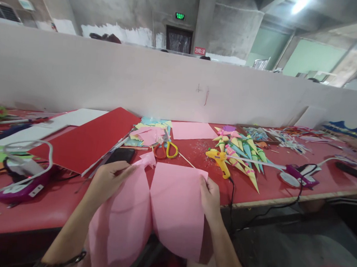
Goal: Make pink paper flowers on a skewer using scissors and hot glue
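Centrally, pink paper (177, 206) was held up before the body, at the near edge of a red table (192, 148), as two panels side by side. The left panel was gripped near its top by the left hand (110, 183), thumb and fingers closed on it beside a small crumpled pink flap (148, 160); the upper right corner of the right panel was pinched narrowly by the right hand (211, 198). The paper was thus spanned between both hands, neither being nearer, and the long axis of each panel was pointed down toward the body. A V-shaped gap was seen at the top, with a narrow seam below; whether the panels were joined could not be told. Beyond the paper, scissors (168, 149) were laid, with a dark phone (121, 155) to their left and a yellow glue gun (222, 162) to their right.
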A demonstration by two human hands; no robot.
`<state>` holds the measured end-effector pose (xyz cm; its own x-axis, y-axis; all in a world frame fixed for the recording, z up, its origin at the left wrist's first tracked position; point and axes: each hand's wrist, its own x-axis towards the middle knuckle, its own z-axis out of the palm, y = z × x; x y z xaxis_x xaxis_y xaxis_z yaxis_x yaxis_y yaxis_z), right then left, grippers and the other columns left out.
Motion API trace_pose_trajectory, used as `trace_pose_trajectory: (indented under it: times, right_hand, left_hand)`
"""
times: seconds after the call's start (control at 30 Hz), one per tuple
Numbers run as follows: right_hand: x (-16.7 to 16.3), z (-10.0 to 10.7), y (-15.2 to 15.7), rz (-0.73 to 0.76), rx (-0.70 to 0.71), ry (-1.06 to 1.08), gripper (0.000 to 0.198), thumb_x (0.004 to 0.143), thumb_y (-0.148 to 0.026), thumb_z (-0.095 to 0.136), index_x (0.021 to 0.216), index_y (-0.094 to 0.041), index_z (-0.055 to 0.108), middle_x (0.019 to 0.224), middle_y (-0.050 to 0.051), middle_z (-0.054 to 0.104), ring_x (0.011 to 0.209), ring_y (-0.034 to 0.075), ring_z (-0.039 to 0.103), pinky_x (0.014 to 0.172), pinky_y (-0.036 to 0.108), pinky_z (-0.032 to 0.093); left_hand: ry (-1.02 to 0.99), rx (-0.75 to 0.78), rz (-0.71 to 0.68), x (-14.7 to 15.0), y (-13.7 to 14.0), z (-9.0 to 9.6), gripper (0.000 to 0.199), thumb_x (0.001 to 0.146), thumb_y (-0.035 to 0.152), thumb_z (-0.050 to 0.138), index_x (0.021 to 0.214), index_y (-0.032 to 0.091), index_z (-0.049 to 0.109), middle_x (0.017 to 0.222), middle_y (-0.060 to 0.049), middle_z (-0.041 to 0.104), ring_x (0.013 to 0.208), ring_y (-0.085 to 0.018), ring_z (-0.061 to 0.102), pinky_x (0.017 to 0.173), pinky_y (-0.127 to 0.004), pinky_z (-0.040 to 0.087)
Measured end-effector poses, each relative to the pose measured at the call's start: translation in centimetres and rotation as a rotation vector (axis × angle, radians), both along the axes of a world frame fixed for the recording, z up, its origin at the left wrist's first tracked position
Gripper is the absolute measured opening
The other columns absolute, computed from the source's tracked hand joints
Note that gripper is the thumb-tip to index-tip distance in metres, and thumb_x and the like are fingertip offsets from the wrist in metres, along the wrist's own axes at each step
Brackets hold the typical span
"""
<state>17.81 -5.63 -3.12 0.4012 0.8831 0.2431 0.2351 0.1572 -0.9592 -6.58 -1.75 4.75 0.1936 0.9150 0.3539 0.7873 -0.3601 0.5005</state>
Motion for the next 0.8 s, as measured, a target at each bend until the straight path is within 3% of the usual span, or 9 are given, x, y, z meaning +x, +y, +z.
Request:
trace_pose_trajectory:
  times: [0.13, 0.23, 0.33, 0.4, 0.53, 0.67, 0.8]
  right_hand:
    - [0.2, -0.1, 0.0, 0.031, 0.013, 0.043, 0.036, 0.076, -0.046, 0.044, 0.056, -0.016, 0.047, 0.053, -0.004, 0.040, 0.053, 0.011, 0.037, 0.048, 0.021, 0.030]
    - [0.1, -0.2, -0.2, 0.243, -0.018, 0.093, 0.030, 0.072, -0.042, 0.053, 0.071, -0.013, 0.060, 0.063, 0.001, 0.057, 0.062, 0.015, 0.050, 0.054, 0.023, 0.039]
    - [0.1, -0.7, -0.5, 0.394, -0.134, 0.088, 0.029, 0.071, -0.039, 0.055, 0.076, -0.012, 0.065, 0.070, 0.005, 0.065, 0.065, 0.019, 0.056, 0.055, 0.025, 0.042]
    - [0.2, -0.9, -0.5, 0.375, -0.161, 0.087, 0.031, 0.074, -0.039, 0.053, 0.077, -0.011, 0.066, 0.070, 0.005, 0.066, 0.065, 0.019, 0.057, 0.054, 0.026, 0.043]
    - [0.6, -0.7, -0.2, 0.201, -0.036, 0.058, 0.033, 0.076, -0.039, 0.050, 0.087, -0.012, 0.065, 0.079, 0.007, 0.067, 0.076, 0.022, 0.058, 0.065, 0.028, 0.044]
    - [0.6, -0.3, 0.1, 0.116, -0.003, 0.017, 0.032, 0.078, -0.038, 0.048, 0.081, -0.011, 0.064, 0.076, 0.008, 0.067, 0.074, 0.022, 0.058, 0.066, 0.029, 0.044]
    - [0.3, -0.4, 0.3, 0.092, 0.022, 0.042, 0.034, 0.078, -0.039, 0.047, 0.081, -0.010, 0.064, 0.079, 0.009, 0.068, 0.075, 0.022, 0.060, 0.069, 0.029, 0.044]
  left_hand:
    - [-0.016, 0.031, 0.040, 0.1, -0.1, 0.3, 0.039, 0.073, 0.046, 0.040, 0.046, 0.019, 0.033, 0.048, 0.005, 0.029, 0.048, -0.009, 0.030, 0.045, -0.020, 0.025]
    - [-0.056, 0.056, 0.100, 0.0, 0.0, 0.2, 0.040, 0.072, 0.048, 0.042, 0.046, 0.018, 0.039, 0.047, 0.005, 0.034, 0.049, -0.009, 0.032, 0.046, -0.019, 0.027]
    - [-0.101, 0.031, 0.130, -0.7, 0.2, -0.1, 0.035, 0.071, 0.047, 0.046, 0.058, 0.016, 0.055, 0.053, 0.004, 0.049, 0.055, -0.011, 0.042, 0.050, -0.017, 0.032]
    - [-0.121, -0.015, 0.151, -1.6, 0.4, -0.2, 0.033, 0.069, 0.046, 0.050, 0.068, 0.016, 0.061, 0.060, 0.003, 0.058, 0.061, -0.013, 0.048, 0.055, -0.017, 0.035]
    - [-0.211, -0.210, 0.174, -3.9, 0.3, -0.6, 0.031, 0.063, 0.046, 0.057, 0.072, 0.017, 0.064, 0.069, 0.002, 0.066, 0.069, -0.016, 0.055, 0.060, -0.018, 0.040]
    - [-0.502, -0.403, 0.230, -5.5, -0.9, -2.0, 0.044, 0.058, 0.050, 0.065, 0.093, 0.022, 0.063, 0.095, 0.001, 0.067, 0.090, -0.020, 0.056, 0.067, -0.019, 0.044]
    - [-0.742, -0.578, 0.241, -4.8, -2.5, -3.4, 0.058, 0.055, 0.059, 0.065, 0.102, 0.026, 0.060, 0.103, -0.001, 0.066, 0.096, -0.023, 0.056, 0.072, -0.024, 0.047]
